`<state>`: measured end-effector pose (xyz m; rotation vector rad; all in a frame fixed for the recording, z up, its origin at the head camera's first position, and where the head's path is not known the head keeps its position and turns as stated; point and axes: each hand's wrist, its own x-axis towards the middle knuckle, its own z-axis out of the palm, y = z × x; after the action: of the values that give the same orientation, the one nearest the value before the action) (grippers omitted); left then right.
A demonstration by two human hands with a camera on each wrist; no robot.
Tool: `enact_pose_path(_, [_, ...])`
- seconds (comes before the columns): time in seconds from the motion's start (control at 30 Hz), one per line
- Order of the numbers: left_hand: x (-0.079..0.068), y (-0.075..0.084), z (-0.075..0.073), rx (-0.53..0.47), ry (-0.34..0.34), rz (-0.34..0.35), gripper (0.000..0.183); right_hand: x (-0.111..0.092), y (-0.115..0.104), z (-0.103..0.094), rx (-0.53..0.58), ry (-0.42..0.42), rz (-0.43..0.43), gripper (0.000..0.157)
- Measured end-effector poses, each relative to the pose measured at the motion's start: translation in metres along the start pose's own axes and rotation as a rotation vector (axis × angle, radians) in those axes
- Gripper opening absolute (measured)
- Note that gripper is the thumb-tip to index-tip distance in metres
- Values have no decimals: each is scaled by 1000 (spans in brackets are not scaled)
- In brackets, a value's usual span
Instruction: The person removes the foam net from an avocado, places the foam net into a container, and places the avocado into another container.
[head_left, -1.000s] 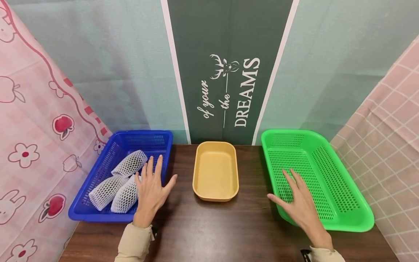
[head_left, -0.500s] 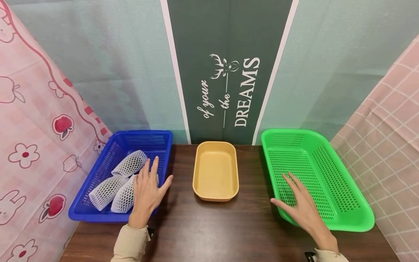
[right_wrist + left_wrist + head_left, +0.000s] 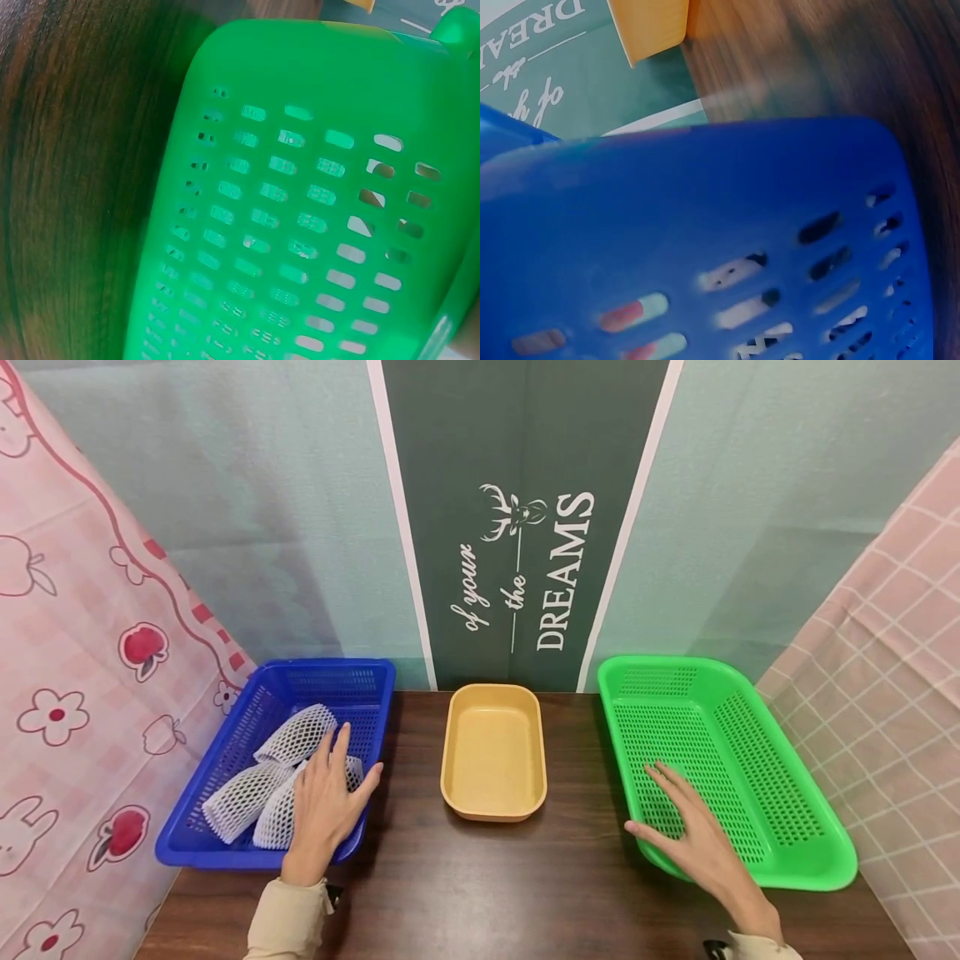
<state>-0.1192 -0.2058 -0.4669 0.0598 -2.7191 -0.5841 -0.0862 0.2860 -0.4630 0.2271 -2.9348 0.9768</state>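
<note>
My left hand [image 3: 326, 806], fingers spread and relaxed, hovers over the right side of a blue plastic basket [image 3: 225, 857]. Inside lie three pieces in white foam fruit netting: one at the back [image 3: 297, 735], another at the left [image 3: 243, 800], and a nearer piece [image 3: 276, 820] partly hidden by the hand. What the netting wraps cannot be made out. Over the left front of a green basket [image 3: 806, 877] hangs my right hand [image 3: 701, 843], thumb apart from the fingers, holding nothing. Only the slotted blue basket wall [image 3: 667, 195] and green basket wall [image 3: 300, 67] fill the wrist views.
Between the baskets, a shallow yellow tray [image 3: 495, 760] stands on the dark wooden table [image 3: 480, 893]. A green printed cloth [image 3: 517, 443] hangs behind. Pink curtains border the left side [image 3: 82, 635] and right side [image 3: 892, 693].
My left hand has drifted slightly left and toward me over the blue basket. The right hand has eased slightly right and toward me. Baskets, tray and netted pieces stay put.
</note>
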Motion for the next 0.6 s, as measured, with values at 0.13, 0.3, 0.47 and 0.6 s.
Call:
enact_pose_path(0.13, [0,-2,-2,-9,-5,-4,78,0,2,1,17,-22,5,78])
enact_pose_path(0.3, [1,-8,-4,-26,-8,-8,75,0,5,4,51,-20,-34,67])
enact_pose_path(0.47, [0,-13,-6,-26,-4,-15,72,0,7,4,80,-35,-49,63])
enact_pose_path(0.6, [0,-15,-6,-19,-1,-9,69,-1,7,4,90,-43,-45,62])
